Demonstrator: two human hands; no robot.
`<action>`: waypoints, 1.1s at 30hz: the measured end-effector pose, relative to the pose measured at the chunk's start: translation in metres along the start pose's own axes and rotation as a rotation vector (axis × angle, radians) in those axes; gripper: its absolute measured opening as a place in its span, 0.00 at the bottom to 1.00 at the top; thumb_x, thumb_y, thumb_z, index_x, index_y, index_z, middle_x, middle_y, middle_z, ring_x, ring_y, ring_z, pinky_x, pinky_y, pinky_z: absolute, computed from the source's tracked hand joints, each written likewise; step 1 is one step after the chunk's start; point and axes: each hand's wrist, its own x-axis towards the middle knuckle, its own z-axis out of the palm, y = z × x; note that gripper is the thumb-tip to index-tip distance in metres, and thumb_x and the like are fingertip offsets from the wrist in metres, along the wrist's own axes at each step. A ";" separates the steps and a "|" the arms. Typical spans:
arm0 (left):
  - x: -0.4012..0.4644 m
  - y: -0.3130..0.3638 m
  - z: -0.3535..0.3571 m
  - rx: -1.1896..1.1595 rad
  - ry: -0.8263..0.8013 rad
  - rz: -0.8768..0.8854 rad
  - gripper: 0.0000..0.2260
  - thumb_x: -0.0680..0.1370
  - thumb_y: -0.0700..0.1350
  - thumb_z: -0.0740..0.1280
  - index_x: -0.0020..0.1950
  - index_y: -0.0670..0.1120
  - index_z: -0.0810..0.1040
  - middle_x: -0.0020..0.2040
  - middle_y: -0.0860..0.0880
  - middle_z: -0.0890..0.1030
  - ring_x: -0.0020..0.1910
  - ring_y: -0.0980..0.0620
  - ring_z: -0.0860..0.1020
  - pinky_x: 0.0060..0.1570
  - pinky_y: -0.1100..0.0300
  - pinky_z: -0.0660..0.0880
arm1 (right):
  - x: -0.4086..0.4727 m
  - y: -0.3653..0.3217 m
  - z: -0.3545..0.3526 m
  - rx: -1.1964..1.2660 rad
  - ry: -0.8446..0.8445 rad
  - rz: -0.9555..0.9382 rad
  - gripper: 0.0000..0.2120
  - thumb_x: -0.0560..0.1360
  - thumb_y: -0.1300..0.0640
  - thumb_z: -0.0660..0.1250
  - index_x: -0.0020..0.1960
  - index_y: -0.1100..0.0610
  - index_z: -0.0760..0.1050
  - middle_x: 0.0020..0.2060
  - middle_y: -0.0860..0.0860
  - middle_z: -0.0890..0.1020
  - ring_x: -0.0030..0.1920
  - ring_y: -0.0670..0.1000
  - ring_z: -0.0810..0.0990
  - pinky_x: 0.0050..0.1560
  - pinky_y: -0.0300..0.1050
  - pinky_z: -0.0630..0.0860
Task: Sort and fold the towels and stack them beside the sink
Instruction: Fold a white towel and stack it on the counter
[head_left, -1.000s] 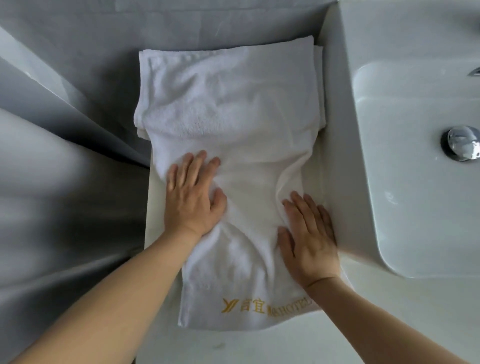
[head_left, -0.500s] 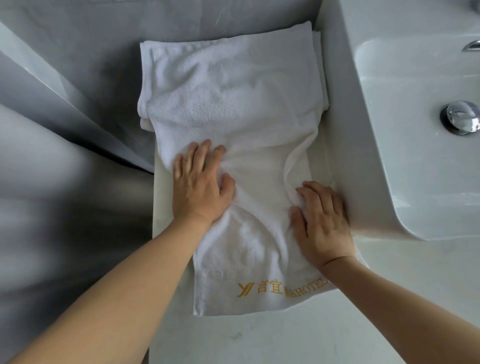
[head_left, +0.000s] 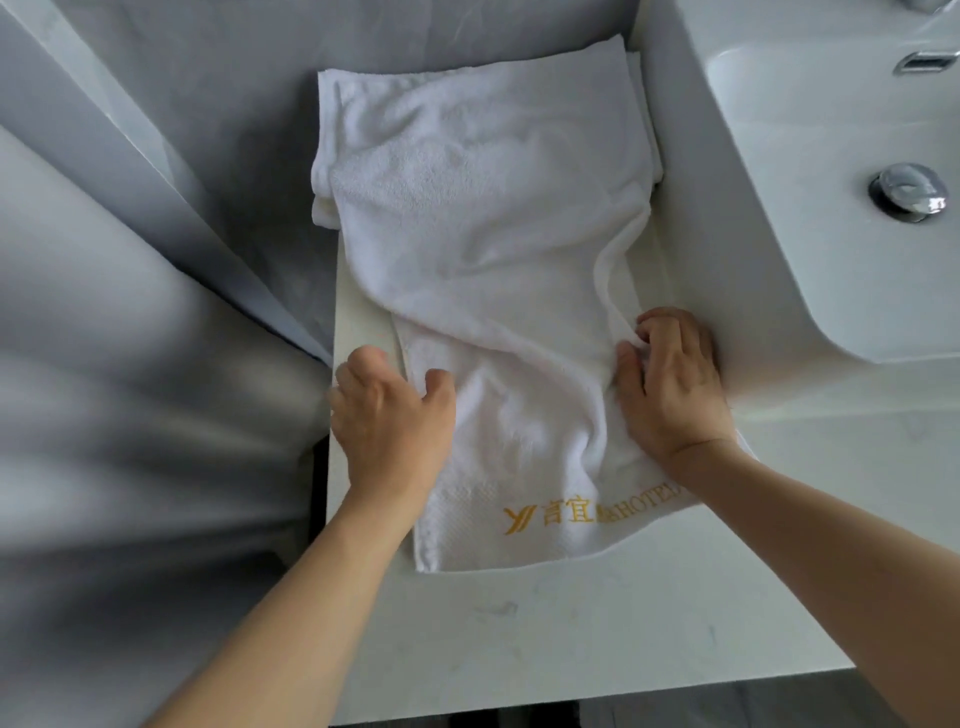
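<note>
Towel (head_left: 483, 270) on bench (head_left: 519, 623) just left of sink (head_left: 779, 260), far end over folded stack, left hand (head_left: 392, 415) and right hand (head_left: 670, 384) each with grip pinching side edge; fold step, next likely near end lifted onto stack.

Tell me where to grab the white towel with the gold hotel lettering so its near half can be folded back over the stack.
Probably best by the two long side edges just above the gold lettering, one hand from each side. The white towel lies lengthwise away from you, loose and narrowed there, and the left hand and right hand already curl onto those edges. The sink wall crowds the right side.
</note>
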 end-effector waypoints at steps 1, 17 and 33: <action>-0.006 -0.004 -0.002 0.027 -0.025 -0.010 0.17 0.76 0.49 0.65 0.59 0.40 0.69 0.57 0.44 0.71 0.58 0.42 0.69 0.56 0.52 0.64 | 0.000 -0.001 -0.001 0.001 0.006 0.021 0.08 0.78 0.57 0.61 0.49 0.63 0.70 0.49 0.61 0.75 0.50 0.64 0.74 0.56 0.52 0.66; -0.048 -0.050 -0.061 0.063 -0.203 -0.110 0.05 0.83 0.41 0.53 0.55 0.41 0.63 0.40 0.48 0.68 0.41 0.42 0.72 0.41 0.53 0.68 | -0.058 -0.026 -0.048 0.137 -0.227 0.519 0.04 0.80 0.63 0.54 0.54 0.61 0.62 0.51 0.70 0.77 0.50 0.70 0.76 0.44 0.51 0.65; -0.096 -0.079 -0.019 0.608 -0.305 0.674 0.31 0.79 0.61 0.46 0.80 0.50 0.54 0.81 0.45 0.50 0.80 0.41 0.48 0.75 0.35 0.46 | -0.115 -0.016 -0.070 -0.111 -0.414 0.341 0.26 0.83 0.50 0.52 0.77 0.49 0.47 0.45 0.62 0.79 0.42 0.63 0.78 0.42 0.52 0.69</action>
